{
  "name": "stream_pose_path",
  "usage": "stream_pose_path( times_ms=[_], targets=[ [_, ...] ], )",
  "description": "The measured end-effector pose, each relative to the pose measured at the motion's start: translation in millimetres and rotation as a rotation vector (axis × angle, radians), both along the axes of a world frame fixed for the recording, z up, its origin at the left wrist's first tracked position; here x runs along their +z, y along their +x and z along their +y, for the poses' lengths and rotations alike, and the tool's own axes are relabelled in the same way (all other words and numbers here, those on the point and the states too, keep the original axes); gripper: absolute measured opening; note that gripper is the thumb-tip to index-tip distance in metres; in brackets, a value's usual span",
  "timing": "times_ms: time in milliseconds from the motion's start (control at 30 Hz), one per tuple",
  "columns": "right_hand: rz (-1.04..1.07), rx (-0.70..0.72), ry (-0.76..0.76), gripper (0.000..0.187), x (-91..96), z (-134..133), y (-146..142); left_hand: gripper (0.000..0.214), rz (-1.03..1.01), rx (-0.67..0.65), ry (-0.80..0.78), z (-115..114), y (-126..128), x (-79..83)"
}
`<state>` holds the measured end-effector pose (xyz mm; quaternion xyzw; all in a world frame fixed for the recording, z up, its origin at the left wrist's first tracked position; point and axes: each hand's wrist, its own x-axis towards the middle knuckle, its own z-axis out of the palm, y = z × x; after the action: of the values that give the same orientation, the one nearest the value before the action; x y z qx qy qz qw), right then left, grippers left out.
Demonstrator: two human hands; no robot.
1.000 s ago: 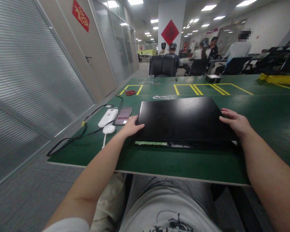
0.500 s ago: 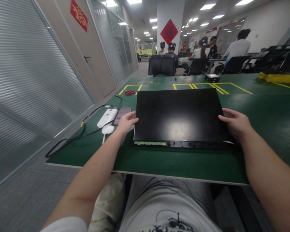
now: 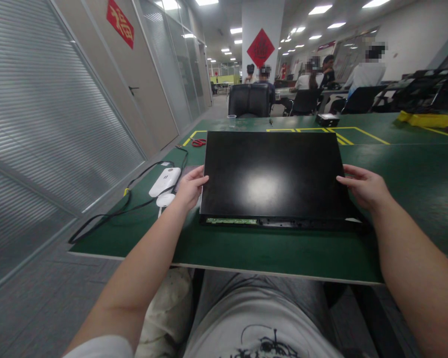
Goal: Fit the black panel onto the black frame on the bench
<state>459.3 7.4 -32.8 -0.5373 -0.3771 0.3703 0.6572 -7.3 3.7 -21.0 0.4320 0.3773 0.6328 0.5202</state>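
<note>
A black display panel is held between my two hands, its far edge tilted up from the green table. My left hand grips the panel's left edge, thumb on the front face and fingers behind. On the right edge, my right hand pinches it the same way. Along the panel's near side shows a dark frame with a green circuit board strip at its left. A small white piece sits at the frame's right end. The fingers behind the panel are partly hidden.
Left of the panel lie a white box-shaped device, a round white item, a black cable and a mostly covered phone. Red-handled scissors, a clear cup, a small box and yellow things stand farther back. Several people sit beyond.
The panel has shifted slightly left and its far edge is higher, covering more of the yellow tape marks. My left hand has moved a little left with it, over the phone.
</note>
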Motion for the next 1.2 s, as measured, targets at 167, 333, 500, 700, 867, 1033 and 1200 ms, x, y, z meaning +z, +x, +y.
stream_pose_path(
  times_ms=[167, 333, 500, 700, 867, 1033, 1200],
  targets=[
    [0.019, 0.068, -0.021, 0.04, 1.5, -2, -7, 0.041, -0.054, 0.018, 0.034, -3, -2, 7.7],
    [0.01, 0.094, -0.011, 0.039, 1.7, -4, -11, 0.044, -0.07, 0.012, 0.051, -4, -4, 12.9],
    [-0.025, 0.051, -0.027, 0.038, 1.6, -3, -8, 0.047, -0.03, 0.037, 0.026, -3, -1, 7.8],
    [-0.047, -0.029, -0.001, 0.038, 3.3, -2, -4, 0.047, -0.002, 0.023, 0.034, -3, 5, 1.2],
    [0.036, -0.044, 0.006, 0.041, 5.2, -1, -3, 0.049, 0.021, -0.015, 0.045, -3, 9, -3.5],
    [0.06, -0.07, -0.012, 0.041, 4.2, 1, 0, 0.05, 0.036, -0.032, 0.035, -2, 10, -7.0],
    [0.055, -0.068, -0.015, 0.04, 4.2, 1, 1, 0.051, 0.048, -0.042, -0.001, -3, 10, -8.1]
  ],
)
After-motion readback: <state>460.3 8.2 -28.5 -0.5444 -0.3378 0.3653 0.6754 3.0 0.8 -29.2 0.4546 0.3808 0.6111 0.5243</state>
